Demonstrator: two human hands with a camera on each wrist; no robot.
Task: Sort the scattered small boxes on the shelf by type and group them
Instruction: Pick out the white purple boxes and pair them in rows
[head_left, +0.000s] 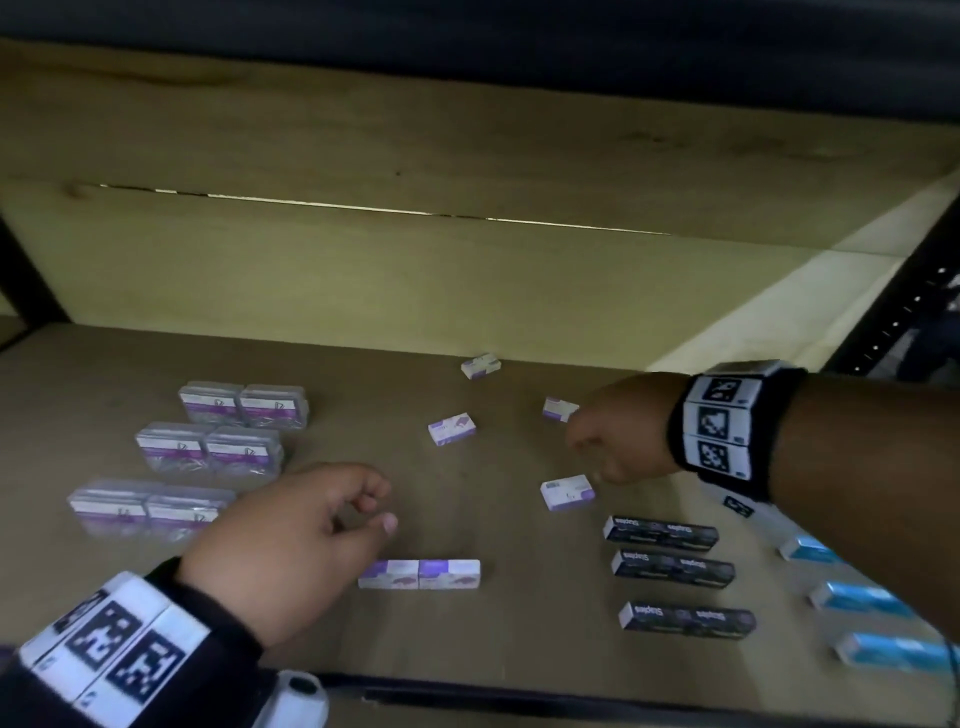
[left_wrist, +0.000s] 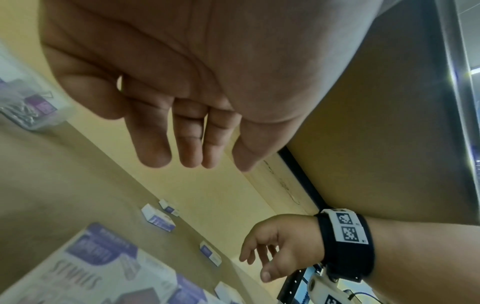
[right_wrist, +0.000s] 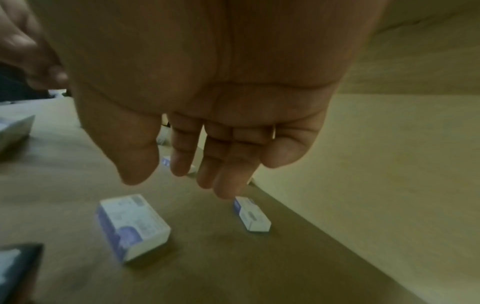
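Small white-and-purple boxes lie scattered on the brown shelf: one at the back, one mid-shelf, one beside my right hand, and one under its thumb side. In the right wrist view the right hand hangs with relaxed, empty fingers, its fingertips just above the far box; I cannot tell if they touch. The nearer box lies apart. My left hand hovers empty, fingers loosely curled, over a pair of the same boxes. In the left wrist view the left hand is also empty.
Clear plastic cases stand in pairs at the left. Three rows of dark staple boxes sit at the right, with light blue boxes beyond them under my right forearm. The shelf's back wall rises behind.
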